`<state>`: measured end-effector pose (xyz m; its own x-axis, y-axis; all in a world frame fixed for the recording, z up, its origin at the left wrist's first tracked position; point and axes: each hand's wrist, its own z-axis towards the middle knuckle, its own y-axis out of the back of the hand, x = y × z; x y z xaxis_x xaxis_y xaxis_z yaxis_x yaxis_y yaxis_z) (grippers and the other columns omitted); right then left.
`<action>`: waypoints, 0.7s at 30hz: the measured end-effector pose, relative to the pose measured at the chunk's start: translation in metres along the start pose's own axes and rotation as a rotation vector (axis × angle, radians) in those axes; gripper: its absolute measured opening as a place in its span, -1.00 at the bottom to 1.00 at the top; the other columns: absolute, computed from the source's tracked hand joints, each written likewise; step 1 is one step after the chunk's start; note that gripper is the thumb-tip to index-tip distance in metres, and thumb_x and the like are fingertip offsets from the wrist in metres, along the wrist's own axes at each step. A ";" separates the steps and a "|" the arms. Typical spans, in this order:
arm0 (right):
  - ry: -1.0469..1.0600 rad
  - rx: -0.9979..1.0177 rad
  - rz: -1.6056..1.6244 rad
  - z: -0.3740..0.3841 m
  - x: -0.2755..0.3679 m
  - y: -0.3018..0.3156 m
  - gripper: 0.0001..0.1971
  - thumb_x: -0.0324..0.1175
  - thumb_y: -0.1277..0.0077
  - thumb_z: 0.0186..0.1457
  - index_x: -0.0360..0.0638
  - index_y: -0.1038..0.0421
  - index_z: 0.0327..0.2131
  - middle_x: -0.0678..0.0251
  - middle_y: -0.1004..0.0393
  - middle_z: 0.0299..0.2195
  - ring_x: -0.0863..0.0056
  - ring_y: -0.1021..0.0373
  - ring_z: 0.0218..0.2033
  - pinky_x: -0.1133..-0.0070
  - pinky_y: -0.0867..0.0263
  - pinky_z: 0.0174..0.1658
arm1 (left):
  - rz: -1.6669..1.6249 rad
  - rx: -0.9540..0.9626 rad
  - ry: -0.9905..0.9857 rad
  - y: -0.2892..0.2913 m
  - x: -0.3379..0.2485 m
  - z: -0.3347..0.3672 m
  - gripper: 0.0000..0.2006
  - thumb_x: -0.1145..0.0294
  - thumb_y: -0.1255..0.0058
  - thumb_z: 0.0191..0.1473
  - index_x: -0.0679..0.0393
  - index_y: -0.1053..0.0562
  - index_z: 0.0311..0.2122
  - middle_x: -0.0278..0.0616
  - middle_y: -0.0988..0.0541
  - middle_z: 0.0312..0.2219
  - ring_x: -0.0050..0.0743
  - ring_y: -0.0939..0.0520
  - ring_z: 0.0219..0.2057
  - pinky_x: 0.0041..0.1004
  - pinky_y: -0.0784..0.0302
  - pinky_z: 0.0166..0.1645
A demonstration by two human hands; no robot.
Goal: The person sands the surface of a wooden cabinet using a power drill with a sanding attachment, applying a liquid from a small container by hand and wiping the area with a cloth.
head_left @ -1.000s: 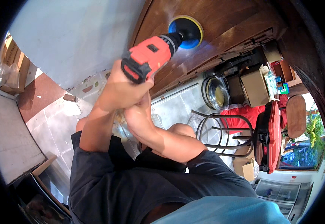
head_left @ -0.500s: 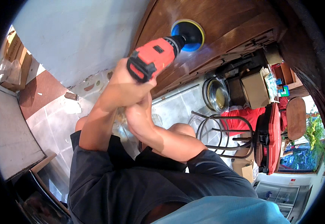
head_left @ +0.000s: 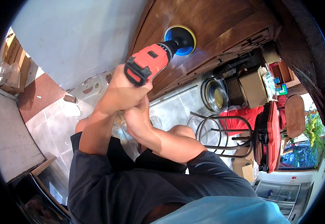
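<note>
A red and black cordless drill [head_left: 147, 63] points away from me, with a round backing pad [head_left: 185, 39] in its chuck. The pad is black with a yellow rim and blue face, and rests against a brown wooden panel [head_left: 222, 26]. My left hand [head_left: 127, 87] is closed around the drill's grip, just behind the motor housing. Directly below it, my right hand [head_left: 135, 112] is closed at the lower part of the handle. Its fingers are mostly hidden by the left hand and wrist.
A pale wall panel [head_left: 84, 33] stands left of the wood. To the right are a metal-legged stool [head_left: 226, 130], a coil of tubing [head_left: 214, 95], a cardboard box [head_left: 252, 87] and a red and black case [head_left: 272, 138]. Debris [head_left: 71, 99] lies on the tiled floor [head_left: 54, 123].
The drill and its pad have shifted left and slightly toward me across the wood. Both hands have moved with it, keeping their hold.
</note>
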<state>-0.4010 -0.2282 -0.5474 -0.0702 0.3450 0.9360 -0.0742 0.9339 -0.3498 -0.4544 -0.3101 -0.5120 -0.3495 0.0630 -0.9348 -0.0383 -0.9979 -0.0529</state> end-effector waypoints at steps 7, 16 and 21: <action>0.094 -0.024 -0.008 0.011 0.006 0.001 -0.51 -0.57 -0.11 0.21 -0.26 -0.25 0.19 0.36 -0.44 0.03 0.58 -0.38 0.06 0.53 -0.32 0.11 | -0.021 -0.058 -0.019 -0.004 -0.013 0.014 -0.82 0.48 -0.23 -0.05 0.28 -0.52 -0.31 -0.28 -0.54 -0.56 -0.56 -0.45 -0.48 -0.41 -0.50 -0.30; 0.459 0.207 -0.019 0.040 0.056 0.002 -0.42 -0.61 -0.31 0.04 -0.32 -0.29 0.12 0.33 -0.53 -0.03 0.59 -0.46 0.00 0.55 -0.41 0.04 | -0.046 -0.017 -0.237 -0.009 -0.090 0.056 -0.87 0.47 -0.17 -0.06 0.27 -0.48 -0.42 -0.30 -0.44 -0.64 -0.57 -0.36 -0.52 -0.39 -0.44 -0.38; 0.465 0.346 -0.073 0.034 0.047 0.008 -0.14 -0.68 -0.20 0.11 -0.41 0.08 0.39 0.20 -0.26 0.23 0.49 -0.30 0.23 0.48 -0.26 0.28 | 0.001 -0.007 -0.355 -0.007 -0.096 0.055 -0.87 0.48 -0.17 -0.06 0.28 -0.48 -0.40 -0.32 -0.43 -0.63 -0.62 -0.35 -0.51 -0.39 -0.44 -0.38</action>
<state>-0.4390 -0.2082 -0.5077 0.3853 0.3589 0.8502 -0.3887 0.8987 -0.2032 -0.4721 -0.3079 -0.4029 -0.6528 0.0632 -0.7549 -0.0317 -0.9979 -0.0562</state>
